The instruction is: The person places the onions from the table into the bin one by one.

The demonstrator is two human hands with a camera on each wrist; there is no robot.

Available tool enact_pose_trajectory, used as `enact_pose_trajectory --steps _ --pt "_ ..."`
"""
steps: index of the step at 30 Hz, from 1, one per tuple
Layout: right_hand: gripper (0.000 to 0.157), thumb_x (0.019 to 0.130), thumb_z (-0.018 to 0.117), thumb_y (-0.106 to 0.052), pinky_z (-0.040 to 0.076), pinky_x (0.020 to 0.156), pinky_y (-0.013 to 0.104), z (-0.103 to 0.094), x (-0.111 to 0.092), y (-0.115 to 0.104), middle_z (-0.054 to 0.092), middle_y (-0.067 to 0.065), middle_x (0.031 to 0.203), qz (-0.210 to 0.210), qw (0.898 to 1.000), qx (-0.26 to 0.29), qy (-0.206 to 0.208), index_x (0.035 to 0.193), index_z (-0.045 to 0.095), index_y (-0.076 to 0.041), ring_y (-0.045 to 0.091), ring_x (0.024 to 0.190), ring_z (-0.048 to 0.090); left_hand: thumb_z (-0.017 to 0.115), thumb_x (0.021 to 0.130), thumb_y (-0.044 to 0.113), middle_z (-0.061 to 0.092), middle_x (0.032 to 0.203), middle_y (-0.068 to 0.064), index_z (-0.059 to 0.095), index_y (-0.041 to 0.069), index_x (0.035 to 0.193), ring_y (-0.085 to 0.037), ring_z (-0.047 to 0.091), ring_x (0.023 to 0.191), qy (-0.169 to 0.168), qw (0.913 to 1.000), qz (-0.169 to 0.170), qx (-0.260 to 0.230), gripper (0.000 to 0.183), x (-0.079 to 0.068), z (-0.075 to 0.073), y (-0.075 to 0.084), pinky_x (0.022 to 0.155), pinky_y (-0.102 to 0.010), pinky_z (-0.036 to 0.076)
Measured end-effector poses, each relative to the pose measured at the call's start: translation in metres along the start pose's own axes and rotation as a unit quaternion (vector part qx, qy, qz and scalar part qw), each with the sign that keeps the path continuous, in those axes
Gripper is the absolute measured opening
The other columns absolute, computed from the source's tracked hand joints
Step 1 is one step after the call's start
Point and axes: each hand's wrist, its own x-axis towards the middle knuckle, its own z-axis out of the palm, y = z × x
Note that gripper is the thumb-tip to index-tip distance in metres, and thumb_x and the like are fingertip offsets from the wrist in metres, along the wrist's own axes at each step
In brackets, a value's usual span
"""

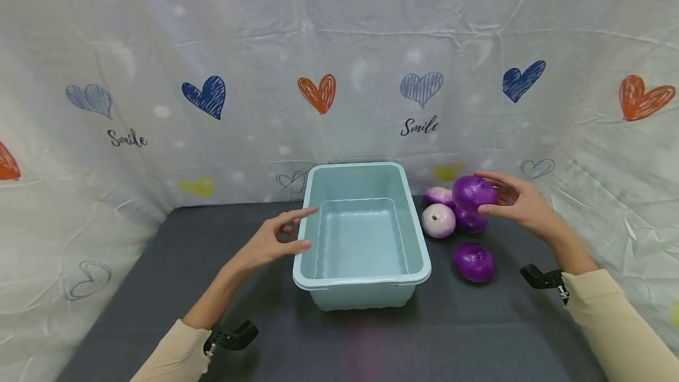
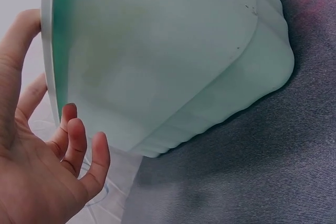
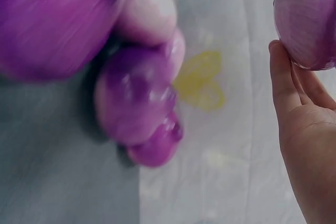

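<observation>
In the head view my right hand (image 1: 517, 202) holds a purple onion (image 1: 474, 193) between thumb and fingers, raised above the other onions. Part of that held onion (image 3: 304, 22) shows at the right wrist view's upper edge, against the fingertips. A pale blue-green plastic basin (image 1: 366, 302) stands in the middle of the table, its inside bare. My left hand (image 1: 276, 239) rests at the basin's left rim, with thumb and index finger reaching over it. From the left wrist, the other fingers (image 2: 76, 137) are loosely bent outside the basin wall (image 2: 157, 51).
Right of the basin lie a white-and-purple onion (image 1: 438, 220), a pinkish onion (image 1: 438, 195) behind it and a purple onion (image 1: 471, 221). Nearer me is another purple onion (image 1: 474, 262). A cloth printed with hearts (image 1: 361, 128) hangs behind the dark table (image 1: 265, 341).
</observation>
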Motion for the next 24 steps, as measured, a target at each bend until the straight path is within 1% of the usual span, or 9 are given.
enact_pose_trajectory --steps 5,11,18,24 --pt "0.066 0.088 0.074 0.009 0.046 0.097 0.025 0.011 0.016 -0.004 0.052 0.010 0.145 -0.025 0.999 0.007 -0.026 0.148 0.050 -0.001 0.019 0.125 0.054 0.074 0.095 0.017 0.052 0.119 -0.012 0.052 0.019 0.151 -0.030 0.047 0.086 0.008 0.9999 0.003 0.007 0.061 -0.001 0.001 -0.001 0.069 -0.038 0.041" --pt "0.067 0.086 0.078 0.006 0.047 0.096 0.027 0.021 0.026 -0.008 0.053 0.011 0.145 -0.031 0.999 -0.002 -0.039 0.148 0.051 -0.003 0.022 0.123 0.056 0.072 0.096 0.017 0.052 0.126 -0.013 0.050 0.019 0.153 -0.032 0.049 0.089 0.007 1.0000 0.003 -0.003 0.062 -0.003 0.003 -0.001 0.073 -0.041 0.042" --pt "0.068 0.086 0.081 0.000 0.047 0.097 0.029 0.034 0.037 -0.018 0.052 0.013 0.145 -0.032 0.998 -0.014 -0.051 0.147 0.053 -0.005 0.027 0.127 0.054 0.072 0.096 0.019 0.051 0.124 -0.013 0.050 0.021 0.153 -0.032 0.048 0.088 0.015 0.9999 -0.008 0.001 0.061 -0.004 0.004 0.001 0.074 -0.045 0.041" --pt "0.069 0.086 0.081 -0.002 0.047 0.097 0.031 0.043 0.046 -0.022 0.051 0.012 0.146 -0.039 0.997 -0.015 -0.069 0.148 0.052 -0.005 0.031 0.129 0.053 0.073 0.095 0.018 0.050 0.121 -0.014 0.051 0.019 0.152 -0.032 0.048 0.088 0.022 0.9997 -0.005 0.005 0.061 -0.004 0.005 0.002 0.075 -0.046 0.041"
